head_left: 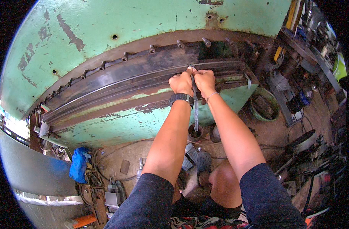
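Note:
Both my arms reach forward to the bed of a large green press brake (140, 118). My left hand (181, 83), with a black watch (181, 100) at the wrist, is closed, its thumb and fingers pinching the far end of a narrow metal strip (196, 110). Close beside it, my right hand (204, 81) pinches the same strip, a thin bracelet on that wrist. From between the hands the strip slopes down toward me, over the bed's front edge. Its far end, by the dark lower die (144, 78), is hidden by my fingers. Above the die hangs the dark upper blade (121, 74).
Below the strip stands a small round pot (195, 133). A green bucket (264, 105) is on the floor at right. A ribbed grey pedal (189, 156) lies near my foot (203, 164). Blue plastic (80, 165) and cables lie left; metal parts and machinery crowd the right.

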Motion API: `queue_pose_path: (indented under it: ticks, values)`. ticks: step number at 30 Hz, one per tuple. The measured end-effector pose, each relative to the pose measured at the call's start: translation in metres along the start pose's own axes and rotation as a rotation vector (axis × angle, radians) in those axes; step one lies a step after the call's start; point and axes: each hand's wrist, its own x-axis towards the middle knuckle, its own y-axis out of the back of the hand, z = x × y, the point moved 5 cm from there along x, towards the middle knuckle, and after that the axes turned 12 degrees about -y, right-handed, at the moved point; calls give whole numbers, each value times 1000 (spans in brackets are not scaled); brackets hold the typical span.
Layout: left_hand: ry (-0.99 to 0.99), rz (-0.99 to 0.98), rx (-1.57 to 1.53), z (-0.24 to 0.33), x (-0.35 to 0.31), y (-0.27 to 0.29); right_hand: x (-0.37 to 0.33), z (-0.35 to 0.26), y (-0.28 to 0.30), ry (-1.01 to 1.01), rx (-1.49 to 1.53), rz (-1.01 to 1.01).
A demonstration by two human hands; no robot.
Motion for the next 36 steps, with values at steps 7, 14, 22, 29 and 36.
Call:
queue_pose_path:
  ticks: [7, 14, 22, 29, 36]
  values:
    - [-1, 7, 62, -9, 12, 3, -11, -12, 1, 15, -15, 9]
    - [24, 36, 67, 2, 2, -1, -12, -15, 9, 8, -29, 21]
    - [-7, 10, 3, 4, 3, -3, -2, -8, 3, -46, -34, -6]
    - [25, 28, -60, 15, -13, -5, 3, -6, 7, -74, -57, -7]
    - [1, -122, -120, 8, -9, -1, -2, -10, 4, -59, -41, -18]
